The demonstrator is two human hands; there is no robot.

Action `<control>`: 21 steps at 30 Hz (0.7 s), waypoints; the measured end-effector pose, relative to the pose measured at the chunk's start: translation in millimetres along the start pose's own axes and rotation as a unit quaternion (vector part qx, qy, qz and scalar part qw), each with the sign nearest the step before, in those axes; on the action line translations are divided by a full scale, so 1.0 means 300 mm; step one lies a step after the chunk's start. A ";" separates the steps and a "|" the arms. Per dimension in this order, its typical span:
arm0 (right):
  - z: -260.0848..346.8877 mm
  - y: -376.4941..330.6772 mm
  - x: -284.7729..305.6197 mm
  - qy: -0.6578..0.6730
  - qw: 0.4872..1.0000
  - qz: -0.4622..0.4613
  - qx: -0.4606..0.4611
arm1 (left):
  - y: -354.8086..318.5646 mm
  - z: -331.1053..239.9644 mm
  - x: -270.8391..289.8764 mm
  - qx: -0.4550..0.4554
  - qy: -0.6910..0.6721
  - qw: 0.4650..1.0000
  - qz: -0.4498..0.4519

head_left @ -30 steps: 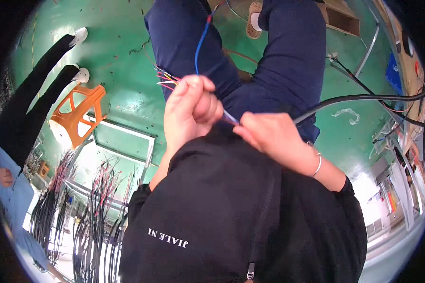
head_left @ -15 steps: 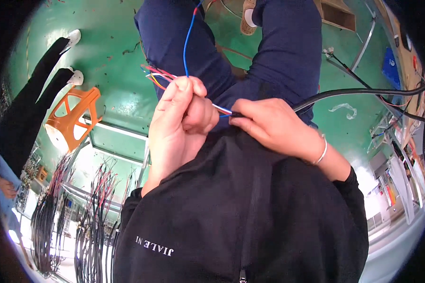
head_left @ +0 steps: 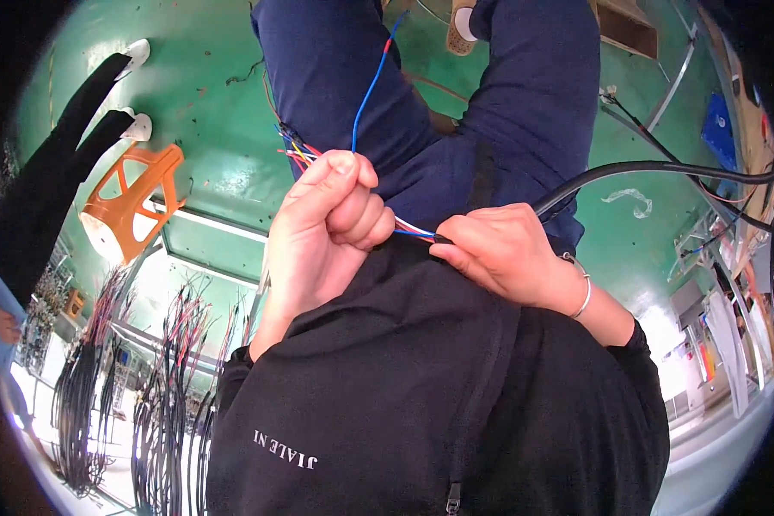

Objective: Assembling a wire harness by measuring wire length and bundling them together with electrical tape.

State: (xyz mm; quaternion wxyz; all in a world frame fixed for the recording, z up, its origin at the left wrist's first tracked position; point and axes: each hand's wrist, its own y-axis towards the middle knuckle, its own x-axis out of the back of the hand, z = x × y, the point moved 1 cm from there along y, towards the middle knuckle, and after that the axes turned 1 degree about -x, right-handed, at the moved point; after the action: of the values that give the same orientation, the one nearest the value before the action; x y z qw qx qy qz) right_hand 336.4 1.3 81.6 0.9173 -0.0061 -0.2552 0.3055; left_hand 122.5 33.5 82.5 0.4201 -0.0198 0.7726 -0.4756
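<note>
My left hand is closed around a bunch of thin coloured wires, and their loose ends fan out past its far side. One blue wire with a red band sticks up from between its thumb and forefinger. To the right, my right hand pinches the end of the black cable sheath, where the wires come out. From behind this hand the thick black cable curves off to the right. A short stretch of white, blue and red wires shows between the two hands.
An orange stool lies tipped at the left, near a person's dark-trousered legs. Bundles of black cables hang from a metal frame at lower left. A wooden box and a blue object are at right.
Both hands have moved slightly down, the right one also a little to the right. The blue wire now leans further right, and its upper end has come into view.
</note>
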 end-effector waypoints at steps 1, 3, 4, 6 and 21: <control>0.000 0.000 -0.003 0.001 1.000 0.001 0.001 | 0.001 0.000 0.009 -0.002 0.003 1.000 0.003; 0.001 0.001 -0.004 -0.009 1.000 0.005 -0.003 | -0.001 -0.003 0.016 -0.005 0.005 1.000 0.005; 0.002 -0.001 -0.002 -0.009 1.000 0.006 -0.003 | -0.001 -0.004 0.019 -0.009 0.005 1.000 0.002; 0.005 -0.002 0.007 -0.008 0.999 0.040 -0.017 | 0.006 -0.011 0.030 -0.014 0.005 1.000 -0.002; -0.063 0.089 0.039 -0.003 0.996 0.034 -0.083 | 0.067 -0.115 0.365 -0.177 0.071 0.962 -0.197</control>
State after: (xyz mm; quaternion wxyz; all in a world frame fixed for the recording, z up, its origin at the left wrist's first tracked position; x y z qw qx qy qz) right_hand 338.3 32.3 66.1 0.9022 -0.0897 -0.2818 0.3141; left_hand 36.4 22.2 5.0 0.2518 -0.2114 0.8532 -0.4049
